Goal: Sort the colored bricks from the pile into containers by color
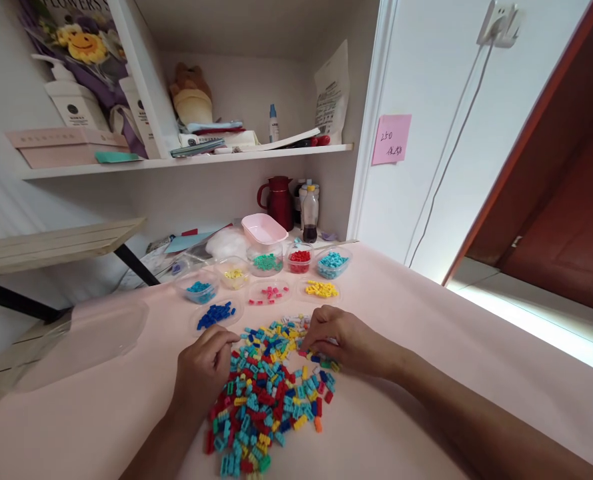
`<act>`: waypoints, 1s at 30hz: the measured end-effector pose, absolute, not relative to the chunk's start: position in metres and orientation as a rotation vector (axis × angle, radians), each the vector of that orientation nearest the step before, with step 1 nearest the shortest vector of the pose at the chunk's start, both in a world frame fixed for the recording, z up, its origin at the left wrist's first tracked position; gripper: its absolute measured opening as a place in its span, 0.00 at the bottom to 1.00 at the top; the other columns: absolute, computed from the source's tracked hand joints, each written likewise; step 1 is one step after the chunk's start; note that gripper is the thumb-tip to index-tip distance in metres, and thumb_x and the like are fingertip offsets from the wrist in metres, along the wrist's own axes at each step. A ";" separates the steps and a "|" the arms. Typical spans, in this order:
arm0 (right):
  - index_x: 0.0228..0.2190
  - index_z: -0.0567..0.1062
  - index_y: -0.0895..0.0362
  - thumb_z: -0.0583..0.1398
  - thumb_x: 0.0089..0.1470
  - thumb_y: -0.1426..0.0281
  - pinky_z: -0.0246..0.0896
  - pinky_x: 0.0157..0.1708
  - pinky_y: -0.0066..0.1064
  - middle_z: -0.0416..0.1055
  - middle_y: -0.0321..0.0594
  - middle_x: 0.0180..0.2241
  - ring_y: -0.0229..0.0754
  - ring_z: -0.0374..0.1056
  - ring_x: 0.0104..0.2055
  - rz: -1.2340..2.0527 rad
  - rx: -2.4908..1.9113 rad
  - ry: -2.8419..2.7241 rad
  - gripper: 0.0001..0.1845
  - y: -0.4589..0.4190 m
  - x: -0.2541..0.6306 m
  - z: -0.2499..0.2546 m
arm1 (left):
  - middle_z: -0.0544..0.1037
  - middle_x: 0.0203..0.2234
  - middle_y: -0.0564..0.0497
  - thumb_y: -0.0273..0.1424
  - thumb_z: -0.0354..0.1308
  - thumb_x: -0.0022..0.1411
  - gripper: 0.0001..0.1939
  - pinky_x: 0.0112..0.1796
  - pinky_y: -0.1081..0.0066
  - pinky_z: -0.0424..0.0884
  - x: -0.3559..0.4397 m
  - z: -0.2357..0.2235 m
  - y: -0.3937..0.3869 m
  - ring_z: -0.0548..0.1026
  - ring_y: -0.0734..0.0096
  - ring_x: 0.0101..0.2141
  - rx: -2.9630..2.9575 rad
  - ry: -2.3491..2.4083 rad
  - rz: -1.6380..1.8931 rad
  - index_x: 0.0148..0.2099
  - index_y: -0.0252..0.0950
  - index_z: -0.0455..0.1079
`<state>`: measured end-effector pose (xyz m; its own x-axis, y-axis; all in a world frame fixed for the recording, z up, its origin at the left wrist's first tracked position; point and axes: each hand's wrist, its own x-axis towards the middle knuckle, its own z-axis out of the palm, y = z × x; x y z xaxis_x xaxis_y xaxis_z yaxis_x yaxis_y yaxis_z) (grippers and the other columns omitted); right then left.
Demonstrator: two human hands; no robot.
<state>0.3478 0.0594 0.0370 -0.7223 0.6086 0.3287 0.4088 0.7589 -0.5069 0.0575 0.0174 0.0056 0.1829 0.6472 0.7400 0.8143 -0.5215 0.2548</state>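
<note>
A mixed pile of small toy bricks (pixel 263 393) in red, light blue, yellow, green and dark blue lies on the pink-covered table. My left hand (pixel 203 363) rests at the pile's left edge with its fingers curled in; whatever they may hold is hidden. On the far right side of the pile, my right hand (pixel 339 340) reaches down with thumb and fingers pinched together. A pink brick (pixel 302 353) shows right at its fingertips, but I cannot tell if it is gripped.
Beyond the pile stand clear containers of sorted bricks: dark blue (pixel 216 315), blue (pixel 199 291), pink (pixel 269 295), yellow (pixel 321 289), green (pixel 267 262), red (pixel 300 259) and light blue (pixel 333 263). Behind are a pink tub (pixel 265 229), a red jug (pixel 279 203) and a bottle (pixel 310 217).
</note>
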 end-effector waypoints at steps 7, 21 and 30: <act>0.37 0.80 0.54 0.62 0.53 0.70 0.62 0.32 0.26 0.70 0.40 0.33 0.37 0.66 0.33 0.798 -0.677 -2.541 0.09 0.056 0.358 0.051 | 0.78 0.29 0.53 0.23 0.46 0.60 0.15 0.31 0.78 0.71 0.059 0.008 0.016 0.77 0.75 0.30 -2.260 -1.466 -1.221 0.32 0.38 0.73; 0.38 0.78 0.52 0.64 0.50 0.73 0.56 0.30 0.23 0.68 0.36 0.34 0.34 0.63 0.31 0.793 -0.627 -2.816 0.11 0.052 0.360 0.048 | 0.78 0.30 0.53 0.23 0.46 0.60 0.15 0.33 0.76 0.70 0.060 0.008 0.015 0.76 0.74 0.31 -2.280 -1.470 -1.174 0.32 0.38 0.73; 0.37 0.80 0.53 0.61 0.54 0.71 0.58 0.29 0.23 0.69 0.39 0.33 0.34 0.63 0.31 0.995 -0.564 -2.710 0.09 0.050 0.361 0.054 | 0.78 0.30 0.53 0.23 0.46 0.60 0.15 0.33 0.76 0.70 0.061 0.008 0.016 0.76 0.74 0.32 -2.302 -1.486 -1.152 0.33 0.39 0.74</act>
